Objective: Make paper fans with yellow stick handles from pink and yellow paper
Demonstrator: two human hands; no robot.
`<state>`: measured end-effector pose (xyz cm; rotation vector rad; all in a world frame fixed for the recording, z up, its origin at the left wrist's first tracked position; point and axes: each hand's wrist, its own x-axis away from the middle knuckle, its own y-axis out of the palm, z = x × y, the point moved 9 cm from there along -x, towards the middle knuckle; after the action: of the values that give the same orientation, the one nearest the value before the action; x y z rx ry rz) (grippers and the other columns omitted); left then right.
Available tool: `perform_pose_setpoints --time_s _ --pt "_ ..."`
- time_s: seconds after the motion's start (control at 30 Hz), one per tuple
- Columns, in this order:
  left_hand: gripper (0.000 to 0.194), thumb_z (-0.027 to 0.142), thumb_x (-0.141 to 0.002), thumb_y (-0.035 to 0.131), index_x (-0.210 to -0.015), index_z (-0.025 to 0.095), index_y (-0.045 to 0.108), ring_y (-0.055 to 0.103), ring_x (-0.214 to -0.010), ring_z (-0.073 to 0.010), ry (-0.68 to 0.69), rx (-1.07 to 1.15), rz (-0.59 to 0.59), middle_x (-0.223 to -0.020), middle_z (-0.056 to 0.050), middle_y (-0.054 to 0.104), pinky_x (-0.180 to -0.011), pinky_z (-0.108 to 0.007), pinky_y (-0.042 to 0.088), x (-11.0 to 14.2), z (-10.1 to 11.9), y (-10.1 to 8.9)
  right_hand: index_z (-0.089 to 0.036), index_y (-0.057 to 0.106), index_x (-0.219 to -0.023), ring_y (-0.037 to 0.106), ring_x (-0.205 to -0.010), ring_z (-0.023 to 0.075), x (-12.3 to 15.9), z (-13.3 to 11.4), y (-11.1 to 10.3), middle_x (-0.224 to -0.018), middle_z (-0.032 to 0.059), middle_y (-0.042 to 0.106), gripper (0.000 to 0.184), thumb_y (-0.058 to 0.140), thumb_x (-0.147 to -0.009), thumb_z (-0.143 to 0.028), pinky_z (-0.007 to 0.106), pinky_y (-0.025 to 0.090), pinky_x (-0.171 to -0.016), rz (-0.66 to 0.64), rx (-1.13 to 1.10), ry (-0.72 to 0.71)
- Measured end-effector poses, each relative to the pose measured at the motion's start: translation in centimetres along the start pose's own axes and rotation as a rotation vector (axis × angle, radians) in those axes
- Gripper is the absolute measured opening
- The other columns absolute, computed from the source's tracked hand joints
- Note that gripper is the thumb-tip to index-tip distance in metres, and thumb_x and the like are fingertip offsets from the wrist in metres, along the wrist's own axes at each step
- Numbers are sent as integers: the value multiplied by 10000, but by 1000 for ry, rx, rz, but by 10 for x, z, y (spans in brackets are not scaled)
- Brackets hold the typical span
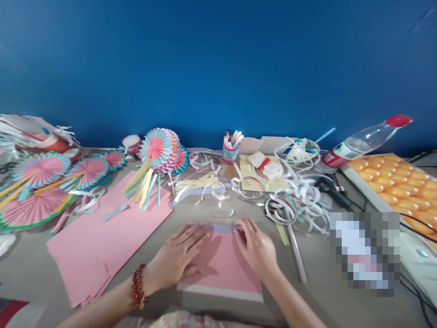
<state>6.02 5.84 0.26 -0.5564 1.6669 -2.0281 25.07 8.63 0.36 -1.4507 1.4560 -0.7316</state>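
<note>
A pink sheet of paper lies in front of me, with a white band along its near edge. Across its far edge runs a lavender paper strip. My left hand rests flat on the sheet's left side, fingers stretched out and their tips over the strip's left end. At the strip's right end, my right hand has its fingers curled and pinched together at the paper's far corner. The tips of both hands partly cover the strip.
Left lies a stack of pink paper, with pleated paper fans beyond it. Another pleated fan stands near a pen cup. Curled white paper strips, scissors and a plastic bottle are on the right.
</note>
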Motion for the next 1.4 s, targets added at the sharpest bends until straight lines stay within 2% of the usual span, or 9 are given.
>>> perform_pose_setpoints --time_s 0.17,0.27,0.43,0.5,0.67,0.93,1.13,1.3,1.4 --pt "848 503 -949 550 -1586 185 88 281 -1471 -247 -21 52 -15 -1614 -81 261 -1228 -427 180 0 -4 7 -205 582 -1007 620 -594 139 2 2 1 -910 30 665 193 403 -940 -181 245 394 -554 0 -18 13" --pt "847 462 -940 579 -1586 198 101 322 -1453 -260 -28 63 6 -1596 -90 306 -1218 -440 219 3 -6 6 -212 599 -1036 630 -626 135 2 2 2 -960 39 665 254 394 -914 -125 236 404 -559 -26 -21 3" --pt "844 436 -922 612 -1580 190 143 302 -1461 -263 -18 22 16 -1596 -87 309 -1215 -459 214 4 -6 8 -279 652 -1118 622 -647 131 5 -10 8 -997 30 640 437 423 -827 -45 217 396 -534 -190 75 -144" --pt "820 442 -929 599 -1576 192 162 300 -1462 -260 -9 10 31 -1591 -87 323 -1216 -471 207 5 -7 8 -281 668 -1114 618 -654 130 6 -11 7 -981 32 623 454 433 -809 -40 209 412 -545 -207 82 -170" --pt "770 442 -948 565 -1571 189 191 337 -1443 -258 -19 -8 82 -1568 -86 371 -1211 -465 222 12 -14 4 -226 697 -1017 630 -719 133 6 0 0 -926 46 588 436 402 -776 -14 207 486 -660 -99 -56 -112" --pt "614 427 -966 534 -1513 205 366 454 -1362 -253 -95 -51 171 -1487 -78 496 -1198 -462 271 24 -21 -9 -214 667 -986 646 -708 142 5 2 -2 -998 68 621 352 386 -840 -60 231 515 -663 -63 -129 -81" --pt "410 402 -987 508 -1334 196 576 556 -1240 -255 -119 38 257 -1300 -98 647 -1151 -480 352 1 -10 -25 -234 671 -963 671 -753 155 3 -3 -14 -995 59 650 361 397 -815 -50 243 528 -690 -10 -132 -109" --pt "421 397 -982 529 -1373 241 542 534 -1271 -261 16 -9 203 -1370 -83 605 -1132 -495 366 -19 -1 -23 -233 691 -947 680 -814 175 4 -2 -31 -976 69 670 362 402 -820 -56 258 538 -709 68 -177 -127" --pt "429 385 -970 554 -1376 246 538 506 -1305 -265 33 -44 181 -1406 -82 577 -1146 -497 343 -18 -4 -17 -226 694 -971 677 -913 196 4 12 -47 -1007 86 674 319 414 -881 -103 285 538 -775 154 -247 -86"
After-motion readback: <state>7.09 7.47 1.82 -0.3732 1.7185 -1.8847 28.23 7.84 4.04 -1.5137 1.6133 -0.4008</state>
